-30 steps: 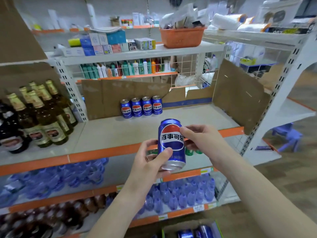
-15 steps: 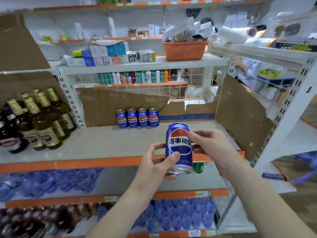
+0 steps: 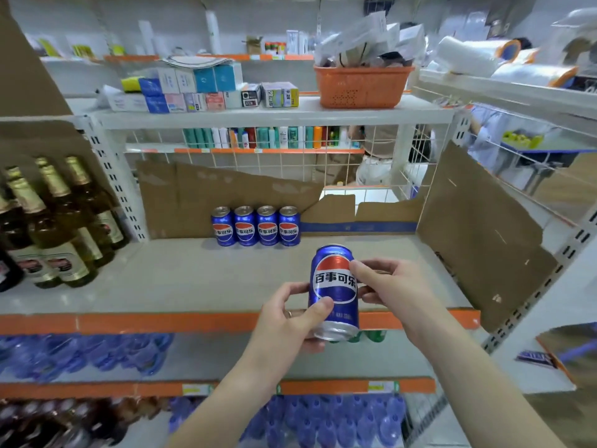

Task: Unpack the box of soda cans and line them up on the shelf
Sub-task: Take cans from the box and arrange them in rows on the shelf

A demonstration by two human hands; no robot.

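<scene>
A white shop shelf (image 3: 181, 279) with an orange front edge is filling the view, backed by torn cardboard (image 3: 226, 195) and a wire grid. Four blue soda cans (image 3: 256, 226) are standing upright at the back of it, touching side by side in a row against the cardboard. Brown glass bottles (image 3: 58, 227) are crowding the shelf's left end. An orange basket (image 3: 361, 87) of packets is sitting on the shelf above.

In front of the shelf edge, both hands are holding a fifth can (image 3: 334, 291) upright, label toward the camera. The left hand (image 3: 290, 321) is curling round its lower part, thumb across the front, in a closed grip. The right hand (image 3: 392, 286) is pinching the upper side with thumb and fingertips.
</scene>
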